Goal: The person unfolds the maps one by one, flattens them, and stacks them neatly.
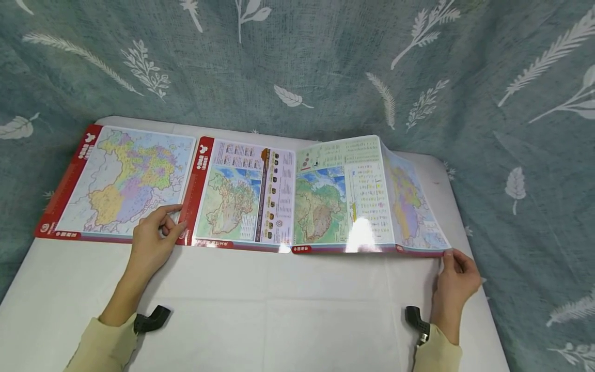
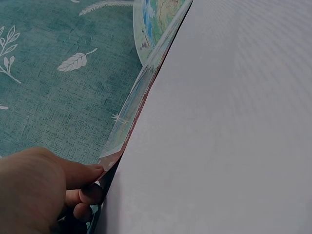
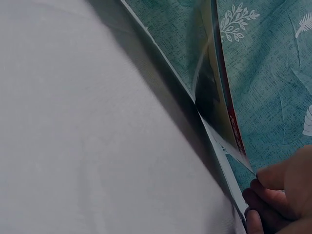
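A glossy folding map point(image 1: 248, 191) lies spread across the white table in the head view, with several panels joined by creases. My left hand point(image 1: 155, 235) pinches its lower left corner, thumb on top, beside the red title strip. At the other end, my right hand point(image 1: 457, 276) pinches the lower right corner of the last panel point(image 1: 411, 201). That panel slopes down from a raised crease. In the right wrist view the held corner of the map point(image 3: 222, 87) shows at the thumb of the right hand point(image 3: 287, 187), lifted from the tabletop.
Another map point(image 1: 135, 181) with a red border lies flat on the left, next to the folding map. The white table point(image 1: 279, 310) stretches toward me. Behind it hangs a teal cloth point(image 1: 325, 67) with white leaf prints. Black devices point(image 1: 152, 319) are strapped at both wrists.
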Action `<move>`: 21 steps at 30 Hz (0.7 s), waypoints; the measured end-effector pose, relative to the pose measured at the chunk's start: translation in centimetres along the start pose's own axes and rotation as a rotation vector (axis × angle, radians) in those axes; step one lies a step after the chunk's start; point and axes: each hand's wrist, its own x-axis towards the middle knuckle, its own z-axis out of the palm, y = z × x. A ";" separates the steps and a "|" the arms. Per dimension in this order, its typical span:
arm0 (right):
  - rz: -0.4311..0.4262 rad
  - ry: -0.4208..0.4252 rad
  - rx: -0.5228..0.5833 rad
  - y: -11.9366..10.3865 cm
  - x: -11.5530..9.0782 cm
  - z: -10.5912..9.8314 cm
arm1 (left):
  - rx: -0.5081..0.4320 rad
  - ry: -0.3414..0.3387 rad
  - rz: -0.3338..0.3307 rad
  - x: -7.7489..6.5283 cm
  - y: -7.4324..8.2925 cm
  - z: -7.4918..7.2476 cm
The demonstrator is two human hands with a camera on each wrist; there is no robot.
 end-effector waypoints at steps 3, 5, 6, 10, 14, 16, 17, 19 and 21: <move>0.014 0.021 0.007 0.1 0.0 -0.1 | 0.000 -0.003 0.000 -0.1 0.1 -0.1; 0.027 0.035 0.026 0.2 0.1 -0.2 | 0.001 -0.005 -0.002 -0.2 0.1 -0.1; 0.036 0.043 0.044 0.2 0.1 -0.3 | 0.001 -0.006 -0.002 -0.2 0.1 -0.1; 0.049 0.074 0.086 0.2 0.3 -0.4 | 0.005 -0.003 0.001 -0.1 0.2 -0.1; 0.038 0.089 0.132 0.2 0.5 -0.5 | 0.009 0.001 0.007 0.0 0.2 -0.1; 0.030 0.088 0.150 0.3 0.5 -0.5 | 0.009 0.004 0.009 0.0 0.2 -0.1; 0.031 0.086 0.156 0.3 0.5 -0.6 | 0.008 0.007 0.009 0.0 0.2 -0.1; 0.026 0.085 0.159 0.3 0.6 -0.6 | 0.003 0.008 0.010 0.0 0.2 0.0; 0.017 0.088 0.148 0.2 0.7 -0.7 | -0.003 0.005 0.012 -0.1 0.1 0.1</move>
